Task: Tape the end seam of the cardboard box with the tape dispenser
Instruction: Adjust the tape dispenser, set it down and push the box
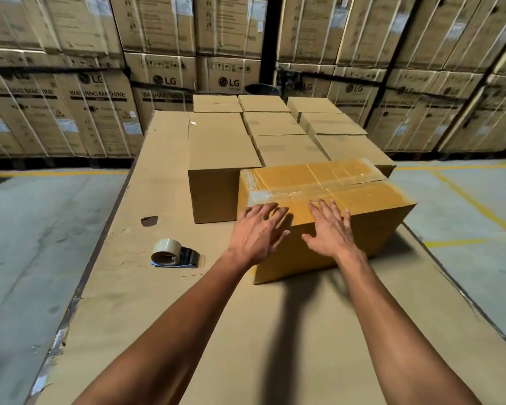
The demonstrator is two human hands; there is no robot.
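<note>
Both hands, left hand (pixel 259 229) and right hand (pixel 329 229), lie spread at the near top edge of the cardboard box (pixel 327 217). The tape dispenser (pixel 174 254) lies on the table (pixel 164 302), left of the box.

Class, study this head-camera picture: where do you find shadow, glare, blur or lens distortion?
Head view: the forearms cast a dark shadow on the cardboard-covered table beside the box; clear tape on its top glares; both hands, left hand and right hand, look slightly soft; stacked cartons bow outward at the edges.
</note>
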